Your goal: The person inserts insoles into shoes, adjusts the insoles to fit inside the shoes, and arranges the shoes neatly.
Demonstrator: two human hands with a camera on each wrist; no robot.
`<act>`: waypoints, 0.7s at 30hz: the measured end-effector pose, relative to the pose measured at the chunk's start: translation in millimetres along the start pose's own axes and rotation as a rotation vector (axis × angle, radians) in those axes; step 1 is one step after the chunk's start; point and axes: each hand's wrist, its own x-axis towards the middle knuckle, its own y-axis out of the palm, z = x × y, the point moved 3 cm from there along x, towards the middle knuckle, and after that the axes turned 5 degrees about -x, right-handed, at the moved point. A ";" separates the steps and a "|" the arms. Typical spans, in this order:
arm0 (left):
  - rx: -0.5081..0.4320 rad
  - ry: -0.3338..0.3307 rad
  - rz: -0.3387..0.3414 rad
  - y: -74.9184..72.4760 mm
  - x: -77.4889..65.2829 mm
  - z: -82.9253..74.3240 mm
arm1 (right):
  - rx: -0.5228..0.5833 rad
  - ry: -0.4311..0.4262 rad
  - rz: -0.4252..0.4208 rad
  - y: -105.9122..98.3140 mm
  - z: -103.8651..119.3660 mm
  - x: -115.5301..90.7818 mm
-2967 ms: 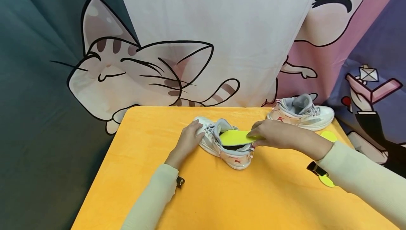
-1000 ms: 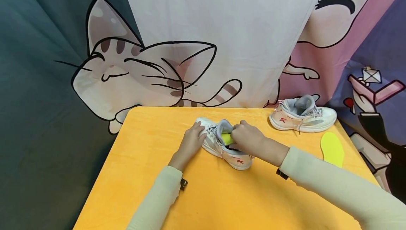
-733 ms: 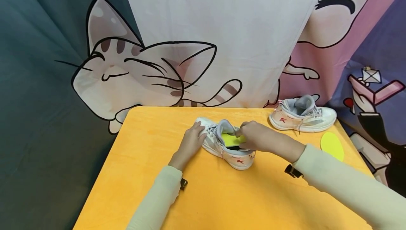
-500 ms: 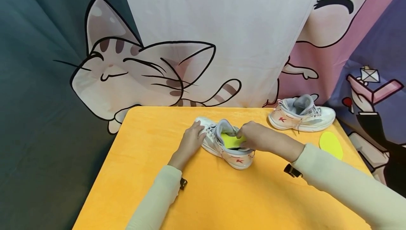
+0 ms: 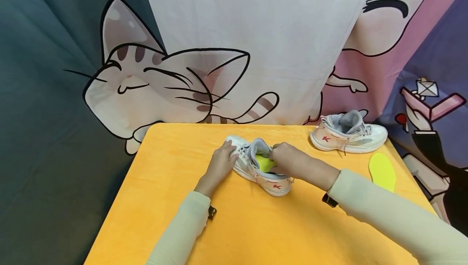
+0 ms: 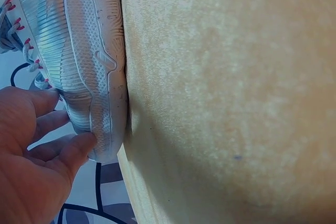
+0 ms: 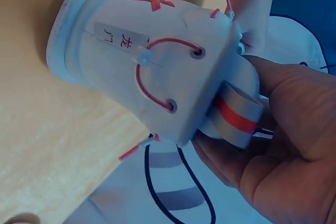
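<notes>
A white sneaker [image 5: 272,184] with a pale orange heel stands on the table, its toe pointing left and away. My left hand [image 5: 218,162] holds its toe; in the left wrist view, the thumb and fingers of that hand [image 6: 39,150] pinch the toe from both sides. My right hand [image 5: 290,160] reaches into the shoe's opening and grips a yellow insole [image 5: 263,162], which lies partly inside. The fingertips and the insole's rear end are hidden. In the right wrist view, the right hand [image 7: 294,129] is at the collar, behind the heel's pull loop [image 7: 239,111].
The matching sneaker [image 5: 369,140] stands at the table's far right corner. Just in front of it lies a second yellow insole [image 5: 382,171], partly covered by the right sleeve [image 5: 387,208]. A yellow cloth covers the table [image 5: 234,224]. Printed curtains [image 5: 256,21] hang behind.
The right hand has pushed the insole left and deeper into the shoe, after drawing back slightly around 0.7 s ago. The left hand has stayed on the toe.
</notes>
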 end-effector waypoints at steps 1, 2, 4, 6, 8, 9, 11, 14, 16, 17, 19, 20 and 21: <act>-0.003 -0.002 0.001 0.0 -0.1 0.1 | -0.003 -0.002 -0.008 1.5 0.6 1.1; -0.005 -0.007 0.003 0.1 -0.2 0.2 | -0.005 -0.003 -0.015 3.2 1.1 2.2; -0.005 -0.010 0.005 0.2 -0.3 0.1 | -0.014 -0.012 -0.028 6.5 2.1 4.2; -0.004 -0.006 0.004 0.1 -0.2 -0.1 | -0.026 -0.023 -0.042 9.5 2.9 5.7; 0.001 -0.001 0.003 -0.2 -0.2 -0.2 | -0.046 -0.038 -0.058 11.3 3.7 6.7; 0.003 0.003 0.001 -0.3 0.0 -0.3 | -0.053 -0.045 -0.066 11.6 4.1 7.0; 0.002 0.001 0.001 -0.5 0.3 -0.2 | -0.054 -0.047 -0.070 11.2 4.2 7.0; -0.004 -0.005 0.005 -0.5 0.5 0.3 | -0.024 -0.029 -0.039 8.5 3.2 6.9; -0.007 -0.007 0.007 -0.5 0.4 0.5 | 0.015 -0.009 -0.007 5.6 1.8 6.1; -0.007 -0.004 0.006 -0.6 0.3 0.6 | 0.036 0.000 0.006 3.9 0.8 5.6; -0.006 0.008 0.001 -0.7 0.3 0.1 | 0.063 0.010 0.021 -0.4 -1.7 4.0; -0.005 0.013 -0.002 -0.7 0.2 -0.2 | 0.072 0.010 0.020 -2.8 -3.1 3.1; -0.004 0.018 -0.005 -0.7 0.1 -0.3 | 0.080 0.010 0.017 -4.8 -4.6 2.4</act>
